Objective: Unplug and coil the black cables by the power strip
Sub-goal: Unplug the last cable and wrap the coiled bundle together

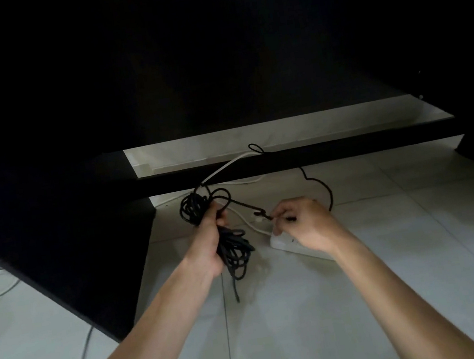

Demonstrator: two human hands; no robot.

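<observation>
- The left hand (pixel 212 240) grips a loose coil of black cable (pixel 234 252), fingers curled round its middle, just left of the white power strip (pixel 284 245) on the tiled floor (pixel 278 310).
- The right hand (pixel 300 225), above the strip, pinches the free black strand (pixel 328 197) near its end.
- The cable looks light, limp and springy; loops will likely slip unless held at the bundle's waist.
- Best hold for the strand: close to its end, feeding short lengths.

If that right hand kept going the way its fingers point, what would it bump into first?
Probably the black cable bundle gripped by the left hand; the right hand points left toward it, though depth is unclear.
</observation>
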